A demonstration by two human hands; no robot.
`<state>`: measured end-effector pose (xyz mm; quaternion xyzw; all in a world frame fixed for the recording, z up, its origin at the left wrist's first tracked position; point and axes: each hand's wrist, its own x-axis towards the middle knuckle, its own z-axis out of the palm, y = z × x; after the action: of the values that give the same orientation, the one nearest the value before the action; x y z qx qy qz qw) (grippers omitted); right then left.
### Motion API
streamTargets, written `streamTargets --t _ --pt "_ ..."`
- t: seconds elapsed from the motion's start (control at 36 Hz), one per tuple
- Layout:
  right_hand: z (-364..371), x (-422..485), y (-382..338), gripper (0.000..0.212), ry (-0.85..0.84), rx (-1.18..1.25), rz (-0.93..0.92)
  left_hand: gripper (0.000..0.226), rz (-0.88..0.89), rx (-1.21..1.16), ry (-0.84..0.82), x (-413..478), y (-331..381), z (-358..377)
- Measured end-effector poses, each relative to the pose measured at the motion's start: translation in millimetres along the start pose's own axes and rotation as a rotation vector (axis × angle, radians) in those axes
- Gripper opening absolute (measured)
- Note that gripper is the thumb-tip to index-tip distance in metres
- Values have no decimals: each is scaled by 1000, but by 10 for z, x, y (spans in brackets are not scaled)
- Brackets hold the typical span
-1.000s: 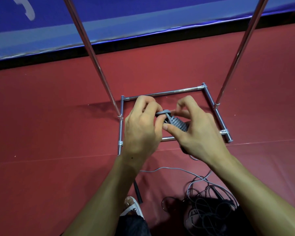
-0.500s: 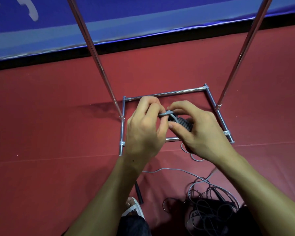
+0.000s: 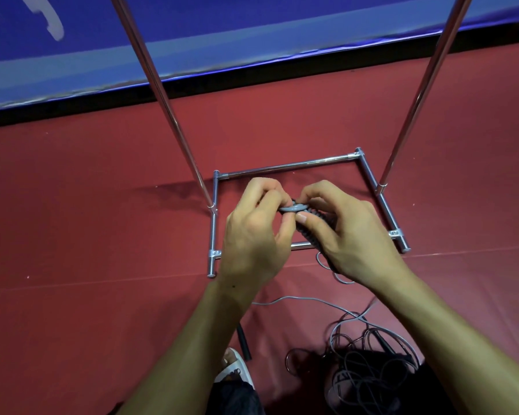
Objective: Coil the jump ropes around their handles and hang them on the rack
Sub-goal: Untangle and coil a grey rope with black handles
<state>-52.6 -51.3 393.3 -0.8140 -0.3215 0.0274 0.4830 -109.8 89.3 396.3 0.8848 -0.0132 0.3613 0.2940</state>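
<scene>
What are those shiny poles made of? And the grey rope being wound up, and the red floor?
The rack poles look like polished metal, maybe chromed steel: silvery with bright mirror streaks. The grey rope seems smooth plastic-coated cord; it lies in springy loops. The red floor looks like matte vinyl or rubber matting, with faint seams.

The rack [image 3: 285, 167] is of shiny, smooth metal tube with a chrome look, the floor mat [image 3: 102, 205] is matt red with a fine grain, the blue banner [image 3: 252, 31] has a light gloss like vinyl, and the grey rope [image 3: 297, 299] looks like smooth plastic cord.
</scene>
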Motion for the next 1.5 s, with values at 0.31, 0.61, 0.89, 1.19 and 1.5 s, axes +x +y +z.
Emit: streamTargets --t 0.31,0.61,0.89,1.19,1.5 --pt "-86 -4 60 18 -118 -156 -57 20 -255 -172 -332 144 -96 -263" --pt "-27 -23 97 23 -105 -180 -79 13 -306 -150 -503 213 -103 -322" --pt "25 -31 147 28 -78 -94 -28 7 -249 -26 -513 233 -76 -287" --pt "-14 -70 159 27 -98 -215 -45 6 -295 -22 -538 198 -80 -268" --pt "-37 -76 170 29 -104 -287 -61 6 -359 -34 -559 196 -77 -254"
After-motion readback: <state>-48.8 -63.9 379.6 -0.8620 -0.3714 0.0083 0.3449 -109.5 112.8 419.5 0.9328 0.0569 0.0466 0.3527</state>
